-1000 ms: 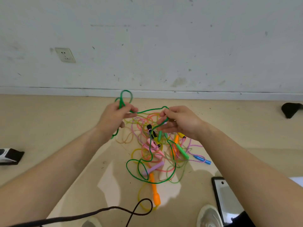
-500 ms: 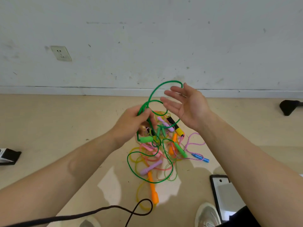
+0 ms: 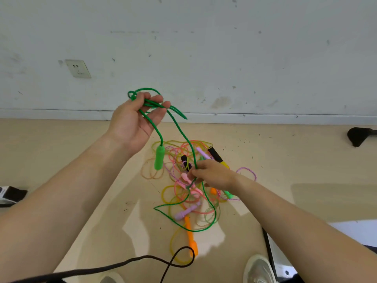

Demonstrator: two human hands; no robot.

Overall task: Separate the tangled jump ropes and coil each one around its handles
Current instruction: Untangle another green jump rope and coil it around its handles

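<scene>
A green jump rope (image 3: 178, 112) is held up in loose loops by the left hand (image 3: 134, 119), its fingers curled round the bunched strands in front of the wall (image 3: 204, 58). One green handle (image 3: 158, 158) is seen hanging below that hand, long axis upright, rope end at the top. A single strand is led down and rightward to the right hand (image 3: 214, 174), where it is pinched between thumb and fingertips just over the tangled pile (image 3: 183, 193) on the floor (image 3: 81, 139). Beyond the pinch the green rope is spread in a wide loop across the pile and over an orange handle (image 3: 191, 240), which is laid lengthwise toward the viewer. Bare floor is seen left of the pile; a black cable (image 3: 122, 264) is looped at its near edge, beside a shoe (image 3: 258, 268).
</scene>
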